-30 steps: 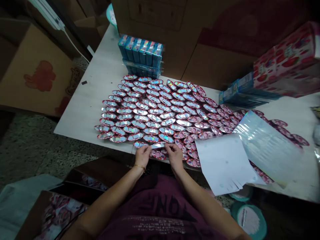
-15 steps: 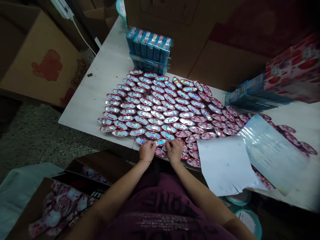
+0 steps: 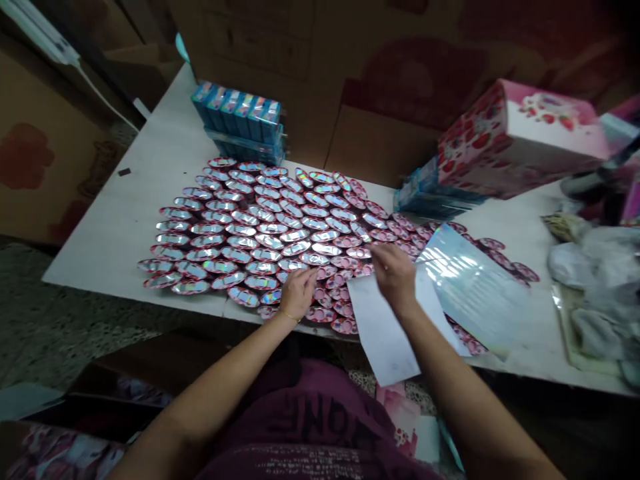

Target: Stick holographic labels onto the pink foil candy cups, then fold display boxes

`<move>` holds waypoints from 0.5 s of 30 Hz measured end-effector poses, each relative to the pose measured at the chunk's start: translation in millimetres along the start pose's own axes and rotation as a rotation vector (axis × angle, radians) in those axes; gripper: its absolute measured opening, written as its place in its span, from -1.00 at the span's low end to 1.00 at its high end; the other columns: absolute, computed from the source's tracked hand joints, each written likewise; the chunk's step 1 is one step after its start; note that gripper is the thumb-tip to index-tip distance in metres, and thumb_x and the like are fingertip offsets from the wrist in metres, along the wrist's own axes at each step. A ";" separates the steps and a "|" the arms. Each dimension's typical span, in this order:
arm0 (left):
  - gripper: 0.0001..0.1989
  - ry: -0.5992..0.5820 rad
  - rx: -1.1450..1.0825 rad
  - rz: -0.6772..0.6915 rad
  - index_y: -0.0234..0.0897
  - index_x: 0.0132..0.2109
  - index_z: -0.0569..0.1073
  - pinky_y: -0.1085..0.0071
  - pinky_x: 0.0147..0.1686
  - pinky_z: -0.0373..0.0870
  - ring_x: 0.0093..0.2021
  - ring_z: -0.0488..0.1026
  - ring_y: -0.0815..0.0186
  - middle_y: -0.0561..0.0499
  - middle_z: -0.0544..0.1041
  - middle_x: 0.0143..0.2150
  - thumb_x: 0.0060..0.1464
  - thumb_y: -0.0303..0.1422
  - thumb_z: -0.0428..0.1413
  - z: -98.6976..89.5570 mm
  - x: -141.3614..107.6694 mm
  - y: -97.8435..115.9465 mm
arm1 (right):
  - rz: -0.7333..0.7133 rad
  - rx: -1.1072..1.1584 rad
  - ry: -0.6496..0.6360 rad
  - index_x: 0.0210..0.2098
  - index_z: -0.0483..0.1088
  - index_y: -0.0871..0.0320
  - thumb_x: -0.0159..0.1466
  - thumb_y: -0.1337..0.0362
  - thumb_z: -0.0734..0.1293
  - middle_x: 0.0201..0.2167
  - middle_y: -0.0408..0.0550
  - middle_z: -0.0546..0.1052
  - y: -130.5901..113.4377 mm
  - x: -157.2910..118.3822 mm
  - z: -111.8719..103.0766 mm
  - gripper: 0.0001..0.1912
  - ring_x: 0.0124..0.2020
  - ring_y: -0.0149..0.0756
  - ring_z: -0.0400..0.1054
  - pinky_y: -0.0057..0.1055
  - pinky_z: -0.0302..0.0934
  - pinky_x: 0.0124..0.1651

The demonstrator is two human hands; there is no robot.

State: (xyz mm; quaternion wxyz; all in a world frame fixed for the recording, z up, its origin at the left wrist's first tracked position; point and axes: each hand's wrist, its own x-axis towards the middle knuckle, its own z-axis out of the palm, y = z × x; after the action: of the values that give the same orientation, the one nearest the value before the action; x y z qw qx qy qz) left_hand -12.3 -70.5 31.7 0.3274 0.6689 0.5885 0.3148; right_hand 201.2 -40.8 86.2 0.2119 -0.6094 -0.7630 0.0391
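Note:
Many small oval packs (image 3: 270, 241) stand close together on the table, red-rimmed, with pink faces; those to the left carry shiny silver stickers on top. My left hand (image 3: 299, 293) rests on packs near the front edge, its fingers stretched over them. Raised above a white paper sheet (image 3: 383, 347) is my right hand (image 3: 396, 275), with fingers bent and pressed together; whatever may be between them is too small to make out. Beside that paper, a shiny translucent sheet (image 3: 475, 293) lies across more packs.
Blue boxes (image 3: 240, 123) are stacked behind the packs, and more blue boxes (image 3: 420, 193) stand beside a strawberry-print box (image 3: 520, 140). Clear plastic bags (image 3: 600, 280) sit at the far right. A large carton (image 3: 300, 80) walls off the back of the white table (image 3: 100, 227).
My right hand has left the packs beside my left hand and moved right, over the white paper. My left hand stays at the front packs. The camera has turned right.

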 end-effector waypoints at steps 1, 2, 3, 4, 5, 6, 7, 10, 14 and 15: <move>-0.70 -0.034 -0.003 0.023 -0.24 -0.21 0.47 0.40 -0.14 0.28 -0.19 0.40 0.32 -0.04 0.50 -0.26 0.16 -0.28 -0.13 14.9 12.9 11.8 | 0.047 -0.066 -0.042 -0.12 0.40 0.12 0.24 0.30 0.15 -0.24 0.02 0.45 28.1 8.2 -11.9 -0.72 -0.20 -0.26 0.28 -0.35 0.09 -0.16; -0.71 -0.079 0.009 0.039 -0.23 -0.21 0.48 0.40 -0.14 0.27 -0.20 0.39 0.30 -0.04 0.50 -0.26 0.15 -0.27 -0.11 30.5 24.5 22.8 | 0.077 -0.126 -0.149 -0.14 0.42 0.10 0.22 0.28 0.19 -0.27 0.00 0.46 54.6 13.0 -20.4 -0.74 -0.24 -0.25 0.29 -0.35 0.10 -0.20; -0.72 -0.137 0.035 0.044 -0.23 -0.20 0.48 0.38 -0.14 0.26 -0.19 0.39 0.28 -0.05 0.50 -0.25 0.13 -0.24 -0.07 46.1 34.1 32.6 | 0.102 -0.180 -0.285 -0.17 0.44 0.08 0.17 0.25 0.25 -0.30 -0.01 0.47 78.0 14.0 -25.4 -0.76 -0.27 -0.24 0.30 -0.35 0.11 -0.24; -0.73 -0.208 0.071 0.042 -0.23 -0.18 0.47 0.37 -0.14 0.26 -0.19 0.39 0.25 -0.06 0.50 -0.24 0.08 -0.22 -0.01 61.0 41.0 40.8 | 0.119 -0.223 -0.420 -0.21 0.45 0.07 0.11 0.24 0.31 -0.33 -0.01 0.48 97.6 11.2 -27.3 -0.76 -0.30 -0.23 0.30 -0.35 0.11 -0.27; -0.71 -0.281 0.113 0.036 -0.24 -0.16 0.46 0.34 -0.14 0.25 -0.18 0.38 0.21 -0.08 0.49 -0.23 0.01 -0.19 0.06 74.7 45.3 47.4 | 0.115 -0.248 -0.536 -0.22 0.46 0.06 0.05 0.24 0.37 -0.33 0.00 0.47 112.7 5.2 -26.6 -0.73 -0.32 -0.22 0.30 -0.35 0.11 -0.29; -0.65 -0.341 0.157 0.028 -0.24 -0.14 0.45 0.32 -0.14 0.24 -0.16 0.36 0.17 -0.10 0.48 -0.21 -0.07 -0.17 0.14 86.8 46.9 52.4 | 0.096 -0.257 -0.610 -0.20 0.45 0.07 0.00 0.25 0.41 -0.30 0.01 0.47 123.7 -3.0 -24.0 -0.67 -0.31 -0.21 0.29 -0.35 0.11 -0.28; -0.60 -0.383 0.198 0.025 -0.24 -0.13 0.44 0.29 -0.14 0.22 -0.13 0.34 0.13 -0.11 0.46 -0.18 -0.15 -0.18 0.20 97.1 46.4 56.0 | 0.062 -0.251 -0.639 -0.16 0.44 0.07 -0.02 0.27 0.42 -0.26 0.04 0.46 130.8 -12.0 -20.3 -0.61 -0.28 -0.20 0.29 -0.34 0.11 -0.25; -0.61 -0.389 0.282 0.024 -0.23 -0.18 0.42 0.26 -0.11 0.16 -0.06 0.27 0.08 -0.11 0.40 -0.12 -0.21 -0.23 0.25 116.8 38.4 61.2 | -0.065 -0.194 -0.577 -0.02 0.35 0.08 0.08 0.29 0.36 -0.12 0.08 0.39 138.5 -33.5 -7.0 -0.56 -0.18 -0.18 0.25 -0.32 0.11 -0.15; -0.78 -0.337 0.332 -0.037 -0.24 -0.28 0.39 0.28 -0.13 0.14 -0.07 0.25 0.14 -0.07 0.39 -0.17 -0.13 -0.33 0.20 127.8 30.9 64.1 | -0.150 -0.194 -0.552 -0.04 0.36 0.09 0.19 0.31 0.25 -0.11 0.08 0.38 145.8 -40.8 7.5 -0.67 -0.14 -0.17 0.21 -0.29 0.09 -0.12; -0.81 -0.327 0.336 -0.052 -0.24 -0.30 0.38 0.29 -0.14 0.14 -0.09 0.26 0.16 -0.06 0.39 -0.19 -0.11 -0.35 0.19 129.9 30.3 65.0 | -0.176 -0.196 -0.557 -0.03 0.35 0.09 0.20 0.32 0.23 -0.10 0.08 0.38 148.9 -41.8 9.8 -0.67 -0.13 -0.17 0.20 -0.29 0.09 -0.12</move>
State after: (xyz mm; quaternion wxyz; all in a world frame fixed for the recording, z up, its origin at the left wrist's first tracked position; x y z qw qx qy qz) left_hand 133.6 -55.2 8.9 0.3104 0.7407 0.5888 0.0913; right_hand 340.6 -40.6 18.4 -0.0626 -0.5242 -0.8418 0.1126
